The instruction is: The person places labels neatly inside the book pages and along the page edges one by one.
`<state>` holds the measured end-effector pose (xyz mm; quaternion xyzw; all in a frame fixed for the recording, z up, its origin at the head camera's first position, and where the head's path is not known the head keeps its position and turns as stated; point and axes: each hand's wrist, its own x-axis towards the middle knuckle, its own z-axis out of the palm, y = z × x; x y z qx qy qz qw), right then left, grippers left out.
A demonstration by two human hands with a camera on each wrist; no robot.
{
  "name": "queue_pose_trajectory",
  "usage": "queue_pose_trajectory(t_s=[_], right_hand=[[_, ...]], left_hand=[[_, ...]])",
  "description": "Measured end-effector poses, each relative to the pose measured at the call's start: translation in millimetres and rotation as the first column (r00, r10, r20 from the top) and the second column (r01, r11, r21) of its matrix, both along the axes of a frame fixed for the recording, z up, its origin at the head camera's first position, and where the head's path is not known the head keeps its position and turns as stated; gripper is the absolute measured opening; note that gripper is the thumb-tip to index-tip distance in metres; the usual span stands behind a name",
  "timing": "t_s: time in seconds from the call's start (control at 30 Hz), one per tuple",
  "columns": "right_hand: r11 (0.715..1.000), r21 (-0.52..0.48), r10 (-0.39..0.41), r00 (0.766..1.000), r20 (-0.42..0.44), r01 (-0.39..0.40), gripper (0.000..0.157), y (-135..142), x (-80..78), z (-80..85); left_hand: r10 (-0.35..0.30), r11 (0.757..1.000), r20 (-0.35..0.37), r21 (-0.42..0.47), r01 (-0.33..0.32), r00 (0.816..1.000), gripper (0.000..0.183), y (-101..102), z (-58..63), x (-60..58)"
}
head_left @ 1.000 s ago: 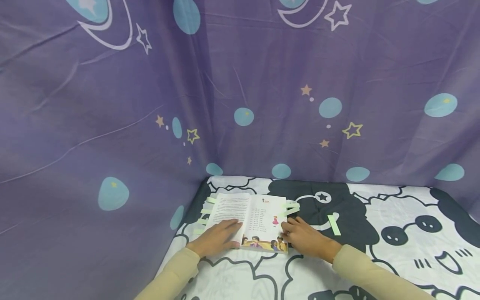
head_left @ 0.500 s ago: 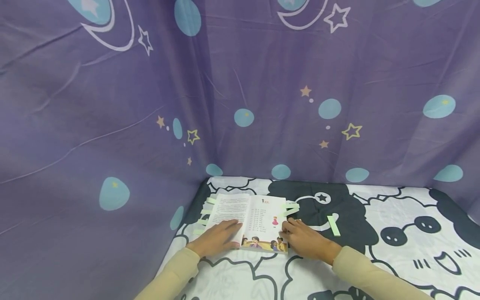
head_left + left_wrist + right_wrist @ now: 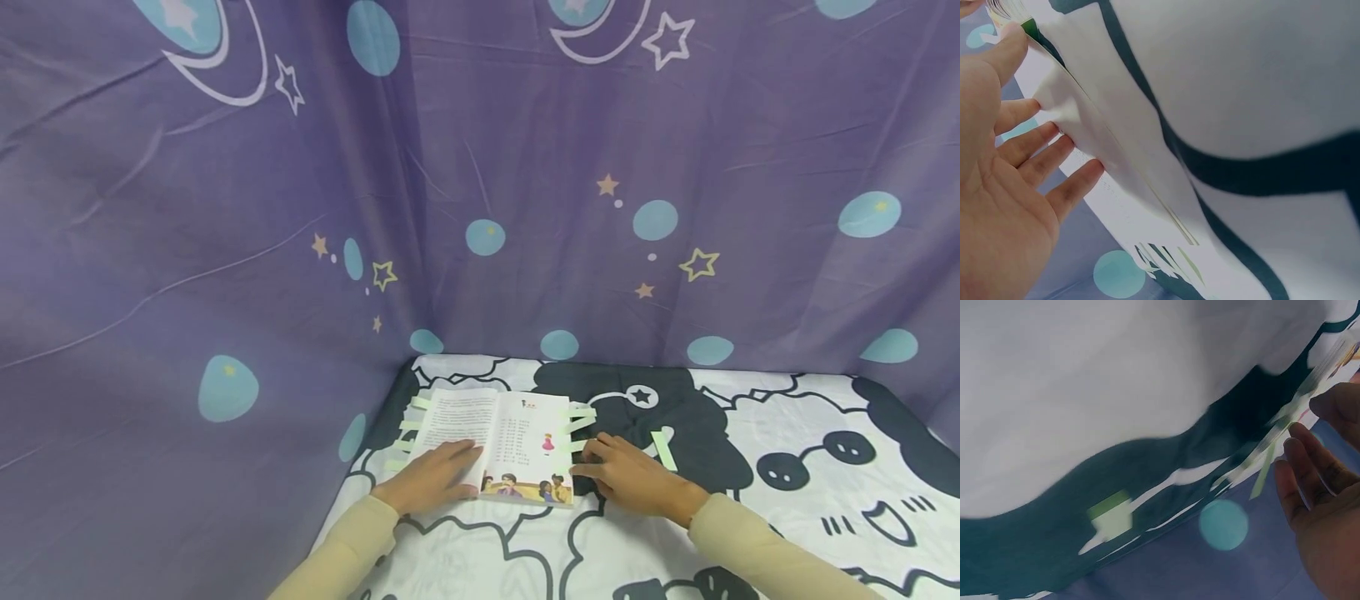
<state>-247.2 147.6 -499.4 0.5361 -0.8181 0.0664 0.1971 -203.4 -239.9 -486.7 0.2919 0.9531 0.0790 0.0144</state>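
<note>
An open book [image 3: 532, 425] lies on the patterned cloth, with printed text on the left page and a small pink figure and cartoon people on the right page. My left hand [image 3: 433, 479] rests on the lower left page, its fingers spread and fairly straight; the left wrist view shows those fingers [image 3: 1075, 187] against the paper. Just beyond the right page edge is my right hand [image 3: 630, 475], fingers loosely bent beside a pale green sticky tab [image 3: 579, 446]. In the right wrist view its thumb and index finger [image 3: 1316, 447] stand apart near the page edge.
More pale green tabs [image 3: 583, 417] stick out from both sides of the book. A separate green strip [image 3: 663, 450] lies on the cloth to the right. The black-and-white cartoon cloth [image 3: 810, 517] meets a purple curtain [image 3: 525, 167] behind and at left.
My right hand has shifted slightly right, off the right page's edge, and a green tab now shows beside its fingertips. The left hand and the book stay in place.
</note>
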Motion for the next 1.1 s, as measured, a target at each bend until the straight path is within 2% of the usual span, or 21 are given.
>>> queue_pose_trajectory(t_s=[0.2, 0.4, 0.63, 0.73, 0.93, 1.1], right_hand=[[0.997, -0.055, -0.06, 0.998, -0.012, 0.059, 0.031, 25.8, -8.3, 0.0], [0.983, -0.107, -0.15, 0.989, -0.008, 0.148, 0.032, 53.6, -15.8, -4.1], [0.969, -0.073, -0.24, 0.97, -0.032, 0.237, 0.028, 80.0, -18.4, -10.2], [0.965, -0.052, -0.26, 0.965, -0.035, 0.258, 0.027, 87.4, -18.5, -11.0], [0.96, -0.048, -0.277, 0.961, 0.013, 0.277, 0.019, 96.5, -18.8, -10.8], [0.959, -0.045, -0.28, 0.96, 0.032, 0.281, 0.022, 99.8, -21.0, -10.7]], left_hand=[[0.008, 1.0, 0.032, 0.0, -0.008, 0.999, 0.069, 1.0, 3.9, 1.8], [0.013, 1.0, 0.051, -0.01, -0.013, 0.999, 0.067, 3.6, 3.5, 1.7], [0.02, 0.999, 0.043, -0.028, -0.019, 0.999, 0.068, 5.7, 1.0, 1.2], [0.021, 0.999, 0.042, -0.026, -0.019, 0.999, 0.069, 6.3, 1.5, 2.4], [0.024, 0.999, 0.04, -0.028, -0.023, 0.999, 0.069, 7.2, 4.3, 3.2], [0.032, 0.999, 0.04, -0.028, -0.031, 0.999, 0.069, 8.5, 4.1, 2.6]])
